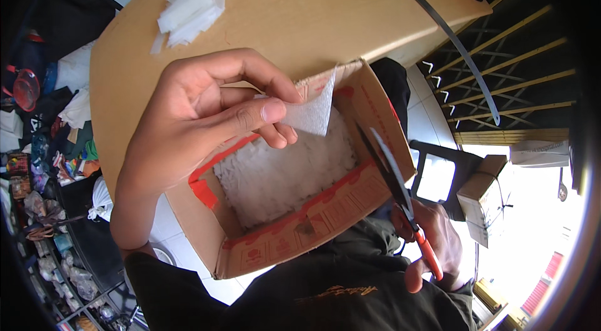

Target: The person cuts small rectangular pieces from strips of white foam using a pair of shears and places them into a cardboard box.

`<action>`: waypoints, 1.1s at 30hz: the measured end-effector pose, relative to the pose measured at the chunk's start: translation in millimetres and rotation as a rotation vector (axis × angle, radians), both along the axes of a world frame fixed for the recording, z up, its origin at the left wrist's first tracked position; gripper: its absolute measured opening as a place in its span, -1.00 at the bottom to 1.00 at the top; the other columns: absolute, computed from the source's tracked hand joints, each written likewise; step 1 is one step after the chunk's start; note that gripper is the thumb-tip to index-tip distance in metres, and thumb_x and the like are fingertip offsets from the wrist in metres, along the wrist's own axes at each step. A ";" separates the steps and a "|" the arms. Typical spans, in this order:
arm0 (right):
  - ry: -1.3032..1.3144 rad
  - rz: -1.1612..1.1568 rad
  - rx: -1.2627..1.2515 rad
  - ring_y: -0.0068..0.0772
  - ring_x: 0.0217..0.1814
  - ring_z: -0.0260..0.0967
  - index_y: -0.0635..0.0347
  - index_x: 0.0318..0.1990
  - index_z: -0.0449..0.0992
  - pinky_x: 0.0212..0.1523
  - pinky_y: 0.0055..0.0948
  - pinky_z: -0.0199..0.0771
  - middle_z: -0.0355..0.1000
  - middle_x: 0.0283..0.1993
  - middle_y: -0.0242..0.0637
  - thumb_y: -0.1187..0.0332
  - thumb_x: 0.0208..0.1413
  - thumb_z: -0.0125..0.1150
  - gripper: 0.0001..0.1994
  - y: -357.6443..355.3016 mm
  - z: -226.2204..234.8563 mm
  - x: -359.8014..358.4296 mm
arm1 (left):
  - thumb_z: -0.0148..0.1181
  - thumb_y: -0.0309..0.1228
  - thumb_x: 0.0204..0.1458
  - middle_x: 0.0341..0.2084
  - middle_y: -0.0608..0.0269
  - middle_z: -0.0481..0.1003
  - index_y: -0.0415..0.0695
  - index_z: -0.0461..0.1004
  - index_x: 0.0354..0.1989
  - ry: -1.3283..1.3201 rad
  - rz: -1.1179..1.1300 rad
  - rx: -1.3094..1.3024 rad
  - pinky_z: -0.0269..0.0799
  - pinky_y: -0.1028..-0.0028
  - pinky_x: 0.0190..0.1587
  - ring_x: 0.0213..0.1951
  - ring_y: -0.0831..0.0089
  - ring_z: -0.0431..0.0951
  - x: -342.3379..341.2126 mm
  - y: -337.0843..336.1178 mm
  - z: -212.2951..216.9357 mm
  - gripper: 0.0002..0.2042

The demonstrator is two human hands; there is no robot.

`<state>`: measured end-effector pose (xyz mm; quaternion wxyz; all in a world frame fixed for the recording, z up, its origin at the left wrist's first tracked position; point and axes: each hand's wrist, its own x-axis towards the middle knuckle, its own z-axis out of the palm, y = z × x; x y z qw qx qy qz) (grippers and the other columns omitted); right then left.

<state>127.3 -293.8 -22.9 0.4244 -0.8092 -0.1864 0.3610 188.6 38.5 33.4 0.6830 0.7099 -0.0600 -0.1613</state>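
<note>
Pinching a thin white triangular scrap over the cardboard box, left hand grips it; right hand clasps orange-handled scissors.

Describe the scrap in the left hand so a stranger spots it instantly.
Find the open brown cardboard box at the edge of the round wooden table. Above it, the left hand pinches a small white triangular fabric piece, single and raised, unlike the shreds heaped inside.

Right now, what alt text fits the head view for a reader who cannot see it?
The left hand pinches a small white piece above an open cardboard box filled with white pieces. The right hand holds orange-handled scissors at the box's right edge. More white pieces lie on the wooden table.
</note>
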 end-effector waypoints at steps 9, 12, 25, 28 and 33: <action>-0.130 0.171 0.014 -0.36 -0.74 0.15 0.36 -0.31 0.37 -0.63 -0.35 0.11 0.13 -0.74 -0.33 -0.43 -0.81 0.45 0.01 12.2 12.0 14.2 | 0.08 -0.69 0.06 -0.42 0.04 0.49 -0.38 0.33 -0.28 0.022 0.081 -0.027 0.56 0.54 -0.48 -0.53 0.39 0.60 -27.1 -13.1 -7.8 -0.91; -0.100 0.203 0.038 -0.35 -0.75 0.12 0.33 -0.36 0.37 -0.63 -0.34 0.09 0.14 -0.74 -0.34 -0.38 -0.76 0.49 -0.06 14.2 10.6 18.5 | 0.07 -0.76 0.02 -0.46 0.02 0.50 -0.39 0.31 -0.29 0.021 0.096 -0.061 0.57 0.57 -0.53 -0.52 0.32 0.63 -31.5 -10.6 -14.5 -0.88; -0.054 0.192 -0.034 -0.37 -0.75 0.14 0.27 -0.52 0.39 -0.64 -0.38 0.09 0.16 -0.76 -0.39 -0.55 -0.74 0.22 -0.08 17.7 19.7 25.5 | -0.08 -0.87 -0.06 -0.56 -0.07 0.51 -0.29 0.16 -0.33 0.191 0.107 -0.021 0.58 0.53 -0.64 -0.57 0.23 0.62 -31.4 -9.6 -19.3 -0.78; -0.058 0.199 -0.040 -0.38 -0.76 0.17 0.27 -0.53 0.40 -0.65 -0.40 0.10 0.17 -0.76 -0.38 -0.55 -0.72 0.22 -0.09 18.8 19.7 26.3 | -0.04 -0.86 -0.07 -0.55 -0.06 0.52 -0.29 0.16 -0.32 0.200 0.138 -0.017 0.57 0.55 -0.63 -0.60 0.32 0.61 -33.2 -8.1 -16.6 -0.77; -0.029 0.160 -0.025 -0.38 -0.78 0.18 0.27 -0.55 0.40 -0.66 -0.42 0.11 0.18 -0.77 -0.39 -0.53 -0.65 0.23 -0.13 14.3 15.0 23.4 | 0.15 -0.79 -0.11 -0.49 -0.01 0.51 -0.31 0.18 -0.27 0.224 0.162 -0.007 0.59 0.58 -0.58 -0.56 0.43 0.61 -31.7 -14.7 -13.0 -0.70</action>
